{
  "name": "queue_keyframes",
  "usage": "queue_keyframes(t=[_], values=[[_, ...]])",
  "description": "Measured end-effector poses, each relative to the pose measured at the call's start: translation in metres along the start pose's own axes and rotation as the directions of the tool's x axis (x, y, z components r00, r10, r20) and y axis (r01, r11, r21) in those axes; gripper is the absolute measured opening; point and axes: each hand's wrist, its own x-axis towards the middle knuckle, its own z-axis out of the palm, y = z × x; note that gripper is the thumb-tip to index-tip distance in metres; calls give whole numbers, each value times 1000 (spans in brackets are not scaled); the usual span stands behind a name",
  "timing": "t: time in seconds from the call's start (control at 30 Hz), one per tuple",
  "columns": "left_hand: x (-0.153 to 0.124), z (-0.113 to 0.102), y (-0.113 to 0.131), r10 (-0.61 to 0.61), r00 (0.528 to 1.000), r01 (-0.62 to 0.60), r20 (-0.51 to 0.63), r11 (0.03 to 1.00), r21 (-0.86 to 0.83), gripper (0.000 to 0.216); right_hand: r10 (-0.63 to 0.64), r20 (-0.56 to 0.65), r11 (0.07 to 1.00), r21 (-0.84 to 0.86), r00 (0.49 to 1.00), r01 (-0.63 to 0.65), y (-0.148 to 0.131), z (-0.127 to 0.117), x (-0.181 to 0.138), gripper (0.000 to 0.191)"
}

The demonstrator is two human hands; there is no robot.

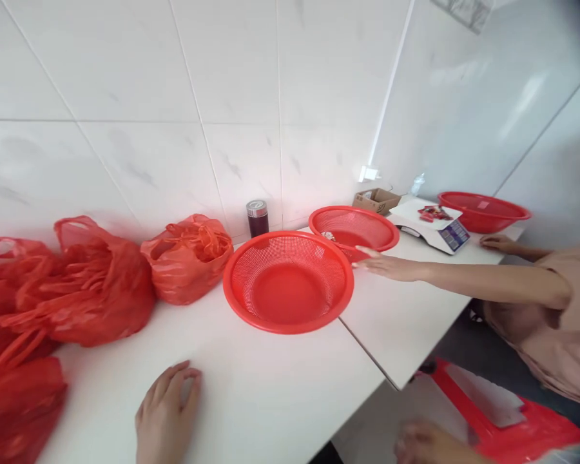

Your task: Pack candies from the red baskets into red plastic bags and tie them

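Observation:
My left hand rests on the white table near its front edge. Its fingers bend loosely, the thumb stands apart and nothing is held. Low on the right, off the table's edge, my right hand is smeared by motion, and its fingers cannot be made out. Beside it lies red plastic with white parts, perhaps bags. In front of me sits a red perforated basket with nothing inside. Several tied red plastic bags stand along the left, the nearest few overlapping.
A co-worker's hand reaches to a second red basket. Their other hand is by a scale bearing small red packets. Behind stand a dark flask, a cardboard box and another red basket.

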Motion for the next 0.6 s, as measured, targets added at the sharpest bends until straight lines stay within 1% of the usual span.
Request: queue_keyframes(t=[0.03, 0.07, 0.1, 0.17, 0.23, 0.27, 0.33, 0.37, 0.4, 0.43, 0.47, 0.53, 0.57, 0.6], values=[[-1, -1, 3, -6, 1000, 6, -2, 1000, 4, 33, -48, 41, 999, 10, 998, 48, -10, -5, 1, 42], [-1, -1, 5, -5, 1000, 5, -7, 1000, 4, 32, -141, 103, 990, 27, 985, 139, -24, -11, 0, 46], [-2, -1, 7, -3, 1000, 3, -12, 1000, 4, 32, -244, 160, 970, 40, 956, 241, -41, -16, -4, 47], [-2, -1, 11, -2, 1000, 2, -18, 1000, 6, 30, -395, 296, 915, 38, 870, 402, -78, -17, -16, 45], [-1, -1, 13, -5, 1000, 5, -22, 1000, 9, 28, -455, 433, 864, 2, 778, 504, -107, -5, -25, 40], [-1, -2, 14, -11, 1000, 11, -26, 1000, 9, 27, -472, 488, 837, -14, 734, 547, -117, 5, -26, 39], [-1, -2, 15, -21, 999, 21, -42, 1000, -1, 26, -507, 568, 776, -27, 648, 630, -127, 26, -23, 35], [-1, -3, 15, -23, 998, 23, -51, 1000, -8, 26, -523, 593, 746, -27, 612, 665, -128, 35, -18, 34], [-1, -3, 15, -22, 998, 21, -58, 1000, -14, 25, -538, 604, 721, -31, 588, 692, -128, 43, -13, 34], [-1, -3, 15, -19, 998, 18, -62, 1000, -19, 25, -552, 605, 698, -40, 573, 715, -127, 48, -8, 34], [-1, -3, 15, -14, 998, 13, -62, 1000, -20, 24, -562, 597, 682, -57, 572, 729, -126, 52, -4, 34], [-1, -2, 14, -9, 998, 8, -62, 1000, -18, 24, -570, 571, 674, -87, 591, 734, -123, 56, 2, 34], [-2, -2, 13, -7, 998, 6, -61, 1000, -18, 25, -569, 569, 674, -90, 593, 733, -122, 58, 3, 34], [-2, -1, 11, -6, 998, 5, -61, 1000, -22, 25, -566, 583, 673, -82, 583, 735, -121, 59, 3, 34]])
